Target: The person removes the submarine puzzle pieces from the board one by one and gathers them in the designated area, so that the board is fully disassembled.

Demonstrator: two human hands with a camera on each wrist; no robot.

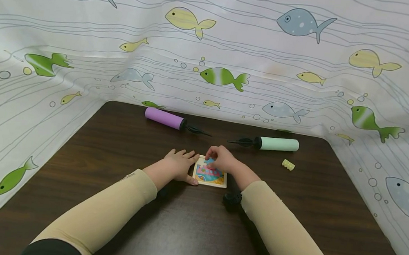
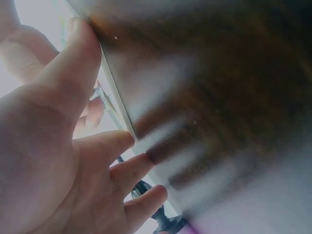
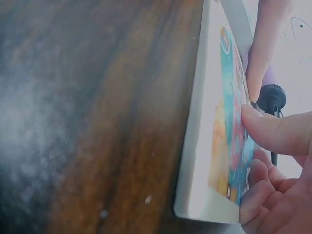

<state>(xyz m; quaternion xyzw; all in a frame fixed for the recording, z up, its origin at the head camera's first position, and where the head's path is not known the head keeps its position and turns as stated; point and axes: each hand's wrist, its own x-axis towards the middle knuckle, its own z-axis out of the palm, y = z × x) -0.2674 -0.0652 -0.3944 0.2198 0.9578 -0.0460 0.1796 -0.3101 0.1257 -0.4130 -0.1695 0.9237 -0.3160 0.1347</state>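
A small square jigsaw puzzle (image 1: 208, 182) with a pale wooden frame and a pink, blue and orange picture lies on the table. My left hand (image 1: 178, 165) rests with its fingers spread at the puzzle's left edge, thumb on the near left corner. In the left wrist view its fingertips line that edge. Over the upper part of the picture, my right hand (image 1: 222, 160) pinches a light-blue puzzle piece (image 1: 209, 160) between thumb and fingers. The right wrist view shows the right thumb (image 3: 275, 131) low against the picture; the fingers partly hide the piece.
On the dark wooden table (image 1: 187, 228), a purple hand pump (image 1: 164, 118) lies at the back left and a mint-green hand pump (image 1: 279, 144) at the back right. A small pale-yellow block (image 1: 288, 164) lies right of the right hand. A fish-patterned curtain (image 1: 234, 44) surrounds the table.
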